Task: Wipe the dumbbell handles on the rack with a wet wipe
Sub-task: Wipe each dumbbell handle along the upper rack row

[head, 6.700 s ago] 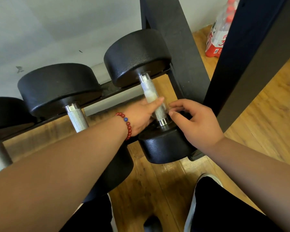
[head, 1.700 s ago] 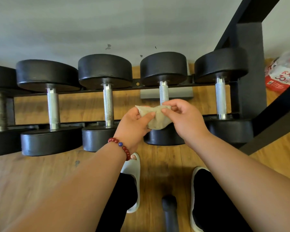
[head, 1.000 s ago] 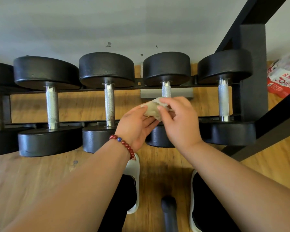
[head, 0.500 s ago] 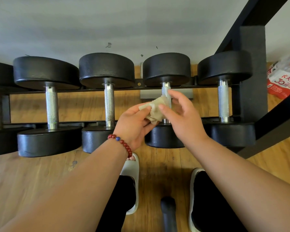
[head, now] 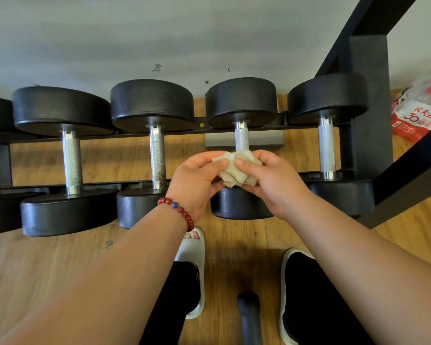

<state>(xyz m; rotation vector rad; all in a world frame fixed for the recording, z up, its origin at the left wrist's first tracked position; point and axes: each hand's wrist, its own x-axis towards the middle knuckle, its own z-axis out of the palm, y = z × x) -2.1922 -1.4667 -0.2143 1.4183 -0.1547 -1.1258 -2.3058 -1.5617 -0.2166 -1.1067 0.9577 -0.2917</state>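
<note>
A crumpled, greyish wet wipe is held between both hands in front of the rack. My left hand, with a red bead bracelet on the wrist, pinches its left side. My right hand pinches its right side. Behind the wipe stands a black dumbbell whose knurled steel handle shows only above my hands. Black dumbbells lie side by side on the low black rack, with handles to the left and one to the right.
A black rack post and slanted beam stand at the right. A pack of bottled water lies at the far right. My white slippers and a dark bar are on the wooden floor below.
Over the last half second both hands have dropped slightly and drawn together, bunching the wipe into a tighter wad in front of the third handle. The dumbbells have not moved.
</note>
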